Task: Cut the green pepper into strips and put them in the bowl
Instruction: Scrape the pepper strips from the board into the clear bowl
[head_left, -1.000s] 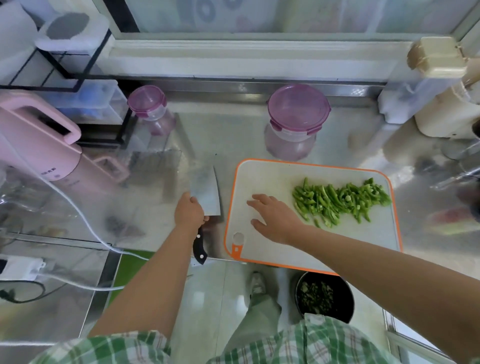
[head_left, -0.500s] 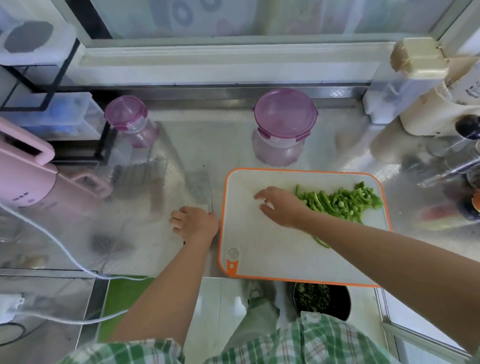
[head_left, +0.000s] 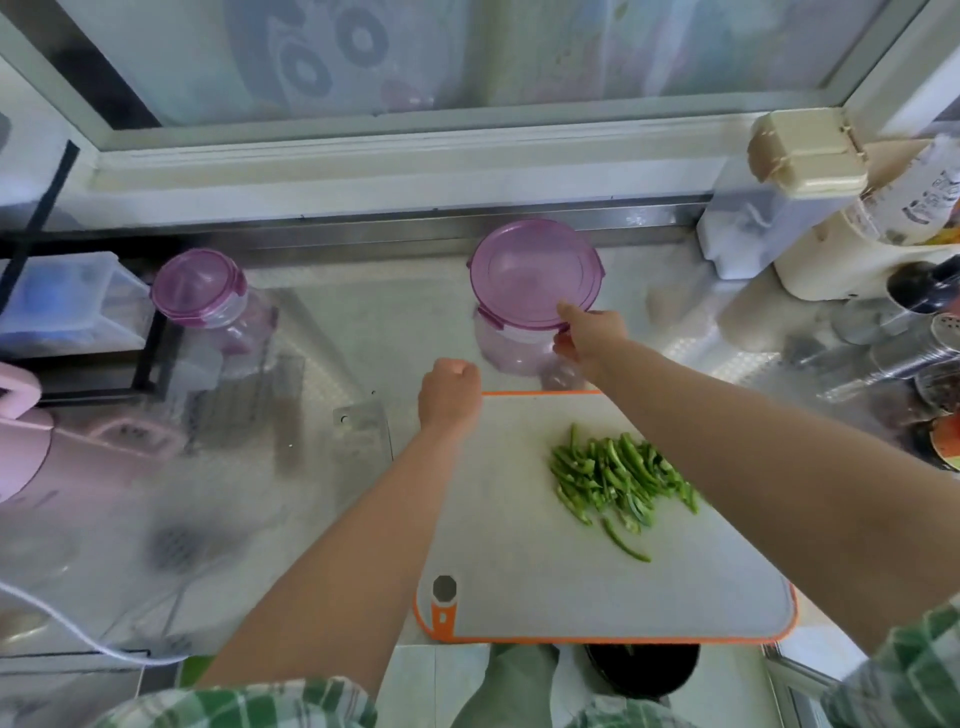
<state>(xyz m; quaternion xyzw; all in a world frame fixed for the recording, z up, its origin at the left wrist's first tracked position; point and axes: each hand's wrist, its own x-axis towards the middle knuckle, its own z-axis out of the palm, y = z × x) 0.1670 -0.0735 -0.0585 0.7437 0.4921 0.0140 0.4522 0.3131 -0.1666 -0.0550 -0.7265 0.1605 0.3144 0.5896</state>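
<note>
The right hand (head_left: 589, 338) grips the purple-lidded container (head_left: 530, 270). The left hand (head_left: 449, 395) is fisted, empty. On the board (head_left: 519, 545) lie pepper strips (head_left: 613, 478).

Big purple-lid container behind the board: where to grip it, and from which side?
Probably best to grip the container by its round body just under the lid, fingers wrapped round the near-right side, coming in over the far edge of the board. It stands upright with that side bare, and the back ledge crowds its far side. The right hand pinches the lid rim at that spot.
</note>
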